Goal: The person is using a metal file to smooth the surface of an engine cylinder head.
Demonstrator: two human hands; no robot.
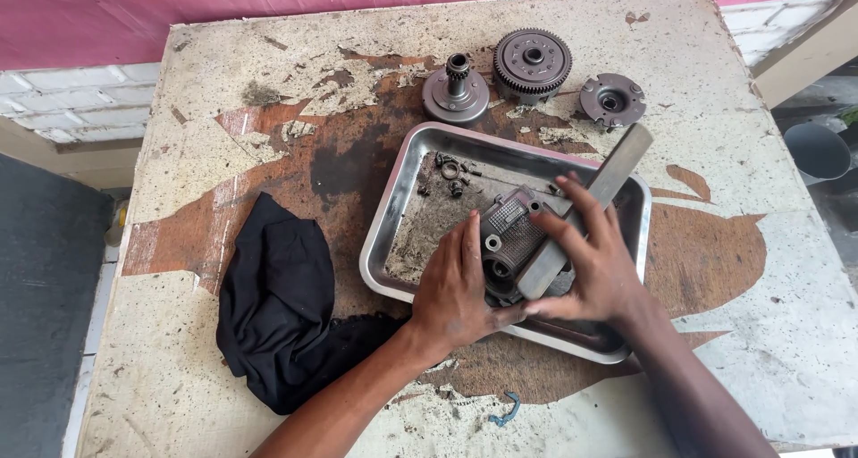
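A black rag (281,302) lay left of the steel tray (398,221). In the tray, an engine cover (511,235) was steadied by the left hand (460,288), fingers closed round its edge. A flat metal bar (585,208) was gripped on top by the right hand (594,261). A slipping bar could have scattered the small bolts (450,174).

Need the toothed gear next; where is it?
Head view: the toothed gear lies at the table's far edge, beyond the tray, between two smaller parts.

You have even, soft daylight and sharp focus throughout; mild glare on the steel tray (391,215) rim, faint shadows, slight edge distortion.
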